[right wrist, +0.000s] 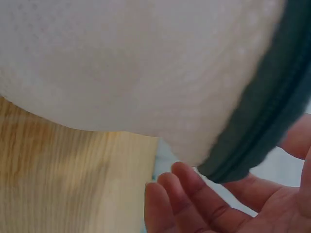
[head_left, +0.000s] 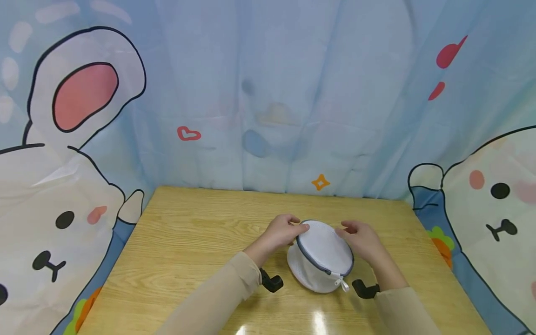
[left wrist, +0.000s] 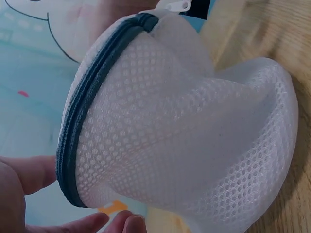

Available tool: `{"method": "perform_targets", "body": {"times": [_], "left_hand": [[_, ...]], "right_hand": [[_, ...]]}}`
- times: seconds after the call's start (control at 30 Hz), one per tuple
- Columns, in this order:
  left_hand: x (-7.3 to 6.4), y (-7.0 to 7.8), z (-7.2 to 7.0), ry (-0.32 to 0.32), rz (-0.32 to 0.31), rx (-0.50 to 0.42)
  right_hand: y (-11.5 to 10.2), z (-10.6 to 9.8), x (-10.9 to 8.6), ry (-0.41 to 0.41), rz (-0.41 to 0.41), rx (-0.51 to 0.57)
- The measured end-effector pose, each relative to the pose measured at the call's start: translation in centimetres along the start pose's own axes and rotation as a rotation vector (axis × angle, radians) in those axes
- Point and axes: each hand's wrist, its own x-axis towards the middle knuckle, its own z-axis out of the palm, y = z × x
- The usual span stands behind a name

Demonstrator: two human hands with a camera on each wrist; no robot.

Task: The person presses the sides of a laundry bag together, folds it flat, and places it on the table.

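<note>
A round white mesh laundry bag (head_left: 326, 244) stands on the table between both hands, its lid tilted and a dark blue-grey zipper (left wrist: 73, 131) running round the upper rim. My left hand (head_left: 281, 231) pinches the rim at the far left, thumb on top and fingers below. At the far right of the rim, my right hand (head_left: 362, 239) holds the edge between thumb and curled fingers. The white zipper pull (head_left: 344, 284) hangs at the near side. In the left wrist view, the soft mesh side folds inward. Close up, the bag (right wrist: 112, 63) fills much of the right wrist view.
The wooden table (head_left: 188, 232) extends around the bag, its far edge against a blue cartoon curtain (head_left: 268, 93). Black wrist mounts (head_left: 271, 282) sit at both sleeve cuffs, close to the bag's sides. Light reflections (head_left: 319, 322) show near the front.
</note>
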Motion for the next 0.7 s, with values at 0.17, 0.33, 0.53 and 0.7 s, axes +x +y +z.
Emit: {"method": "perform_targets", "body": {"times": [0.17,0.33,0.53,0.7], "left_hand": [[0.5,-0.4,0.2,-0.008,-0.059,-0.027],[0.8,-0.6,0.4,-0.034,-0.070,-0.081],[0.9,-0.7,0.7,-0.046,-0.064,-0.109],[1.0,-0.5,0.8,-0.031,-0.078,-0.091]], "right_hand": [[0.3,0.4,0.0,-0.049,0.034,-0.001],[0.3,0.9,0.0,-0.078,0.043,0.085],[0.1,1.2,0.0,-0.063,0.042,0.166],[0.1,1.6,0.0,-0.056,0.038,0.224]]}}
